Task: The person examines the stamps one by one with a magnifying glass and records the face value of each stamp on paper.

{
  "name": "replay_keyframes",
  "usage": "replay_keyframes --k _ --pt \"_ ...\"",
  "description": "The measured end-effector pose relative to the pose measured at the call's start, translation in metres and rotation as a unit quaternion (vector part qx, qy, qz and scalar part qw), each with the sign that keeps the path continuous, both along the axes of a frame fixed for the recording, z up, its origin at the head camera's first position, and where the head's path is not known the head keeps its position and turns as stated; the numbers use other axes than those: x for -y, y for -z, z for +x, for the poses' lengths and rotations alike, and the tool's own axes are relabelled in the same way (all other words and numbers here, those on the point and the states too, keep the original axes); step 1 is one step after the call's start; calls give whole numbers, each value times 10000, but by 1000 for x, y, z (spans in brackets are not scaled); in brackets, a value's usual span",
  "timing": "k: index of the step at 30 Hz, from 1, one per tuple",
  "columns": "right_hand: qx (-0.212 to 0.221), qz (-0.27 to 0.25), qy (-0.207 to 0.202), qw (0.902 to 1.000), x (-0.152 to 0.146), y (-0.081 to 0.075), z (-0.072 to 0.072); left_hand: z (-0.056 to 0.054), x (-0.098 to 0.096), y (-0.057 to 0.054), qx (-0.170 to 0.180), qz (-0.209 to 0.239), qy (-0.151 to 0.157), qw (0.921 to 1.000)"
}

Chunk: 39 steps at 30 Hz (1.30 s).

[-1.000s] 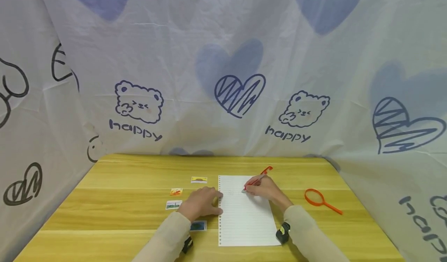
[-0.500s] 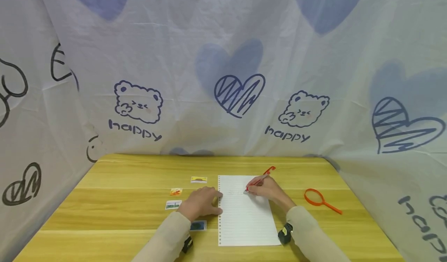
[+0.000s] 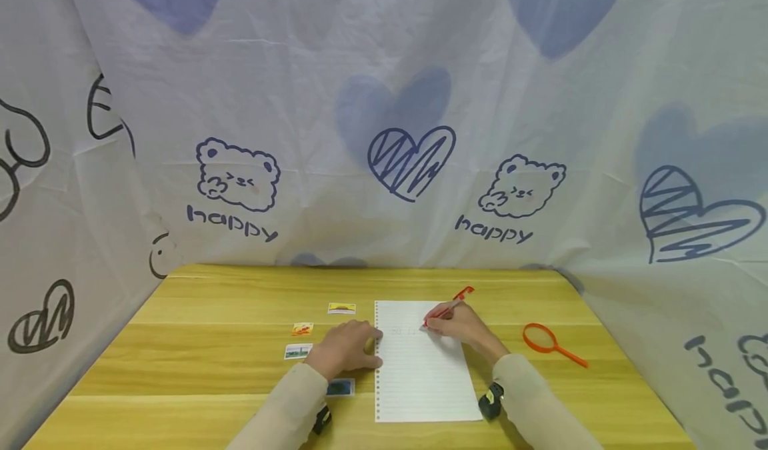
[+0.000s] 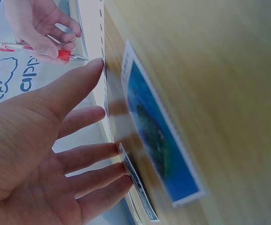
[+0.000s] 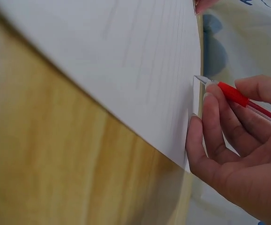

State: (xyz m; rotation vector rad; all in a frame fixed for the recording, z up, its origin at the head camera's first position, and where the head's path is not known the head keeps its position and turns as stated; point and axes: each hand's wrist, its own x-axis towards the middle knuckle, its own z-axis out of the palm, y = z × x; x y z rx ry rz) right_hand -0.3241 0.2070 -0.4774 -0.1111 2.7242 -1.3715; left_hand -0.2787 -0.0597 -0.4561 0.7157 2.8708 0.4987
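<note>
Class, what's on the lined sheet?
The lined sheet bears faint marks and the right hand holding a red pen; the left hand touches its punched edge. What the right hand covers is hidden.

I grip a smooth red-and-clear plastic pen [image 5: 234, 94] with a shiny metal tip [image 5: 201, 79] at matt paper [image 3: 420, 383]; wood-grained table [image 3: 180, 370] across the lower frame, creased cloth backdrop [image 3: 324, 43] above, orange plastic magnifying glass [image 3: 573, 358] lower right.

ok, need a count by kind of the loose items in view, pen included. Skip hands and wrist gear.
Small picture cards: 4
Lined paper sheet: 1
Red pen: 1
Magnifying glass: 1
Total: 7 visible
</note>
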Motion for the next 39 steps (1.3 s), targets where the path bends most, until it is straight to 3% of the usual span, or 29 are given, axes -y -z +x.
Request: replay_keyframes --k 18,24,33,39 --pt "33 -109 39 9999 1 -5 1 -1 -1 2 -105 -78 -1 9999" --pt "-28 -136 -219 9997 -4 -8 3 -1 0 1 -94 -59 0 9999" --pt "-409 402 -553 9968 -14 -22 7 -1 0 1 -85 -27 -13 10000" --pt "-1226 1217 -974 9801 -25 -28 10 -1 -1 1 -34 -32 -87 10000"
